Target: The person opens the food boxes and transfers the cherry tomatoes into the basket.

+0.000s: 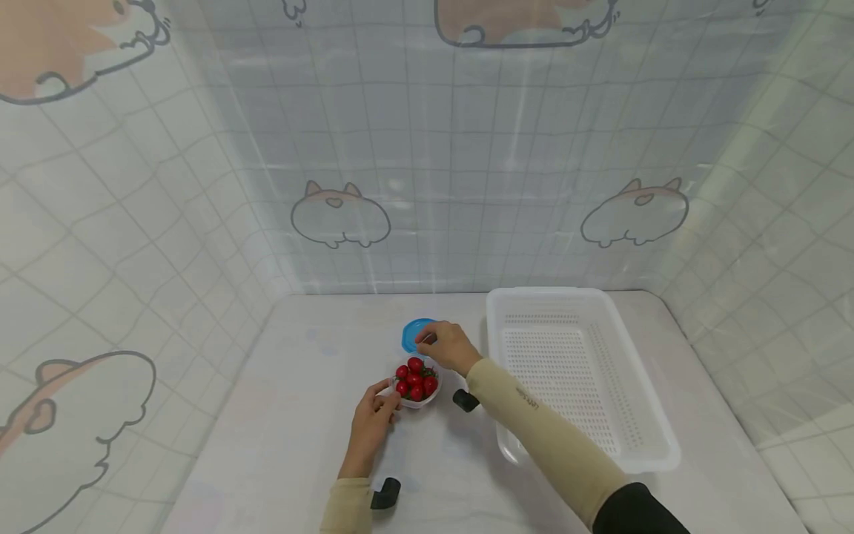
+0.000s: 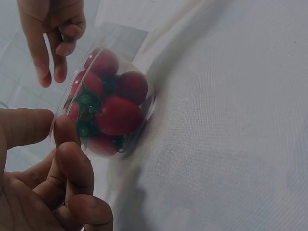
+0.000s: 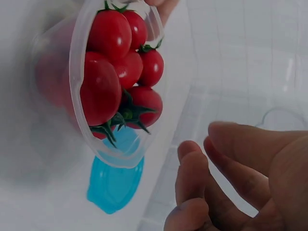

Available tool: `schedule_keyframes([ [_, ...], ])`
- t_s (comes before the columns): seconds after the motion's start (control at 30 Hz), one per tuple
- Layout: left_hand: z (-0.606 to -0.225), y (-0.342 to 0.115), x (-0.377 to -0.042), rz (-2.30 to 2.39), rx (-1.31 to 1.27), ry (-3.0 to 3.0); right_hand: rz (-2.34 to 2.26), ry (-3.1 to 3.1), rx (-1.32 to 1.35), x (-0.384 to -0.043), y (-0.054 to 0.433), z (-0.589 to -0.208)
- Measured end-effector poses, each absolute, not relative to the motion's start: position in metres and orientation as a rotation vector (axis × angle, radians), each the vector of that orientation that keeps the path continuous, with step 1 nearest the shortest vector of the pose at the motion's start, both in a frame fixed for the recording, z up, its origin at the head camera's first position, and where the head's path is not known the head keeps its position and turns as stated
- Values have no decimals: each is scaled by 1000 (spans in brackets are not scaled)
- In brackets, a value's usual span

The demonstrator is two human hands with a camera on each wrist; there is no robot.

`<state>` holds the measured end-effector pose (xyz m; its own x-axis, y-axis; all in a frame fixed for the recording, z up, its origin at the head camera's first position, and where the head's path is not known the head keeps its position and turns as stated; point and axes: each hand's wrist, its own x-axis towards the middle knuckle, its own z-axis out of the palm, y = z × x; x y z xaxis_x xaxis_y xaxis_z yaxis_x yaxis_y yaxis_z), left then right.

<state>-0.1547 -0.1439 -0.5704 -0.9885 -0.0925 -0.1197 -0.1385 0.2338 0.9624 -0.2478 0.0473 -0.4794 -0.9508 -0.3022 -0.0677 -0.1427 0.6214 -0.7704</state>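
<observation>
Dog-print curtains are surrounding the table. I'm spotting lettering, too small to read, on the right sleeve, which is crossing the basket at the bowl's three o'clock. The bowl is holding tomatoes; the left hand is pinching its rim at eight. The right hand is hovering at one, fingers loosely released, by the lid at twelve.

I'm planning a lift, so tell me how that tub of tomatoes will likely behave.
The clear tub looks like thin plastic, so it may flex if squeezed. Heaped with tomatoes, it probably feels fairly heavy for its size. With the blue lid off, glossy round tomatoes could roll out if tipped.
</observation>
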Motion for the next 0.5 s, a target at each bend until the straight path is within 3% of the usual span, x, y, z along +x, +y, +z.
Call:
schedule_keyframes([
  [0.5, -569, -144, -154, 1913, -230, 2446, -879, 2837, -589, -229, 33, -483],
])
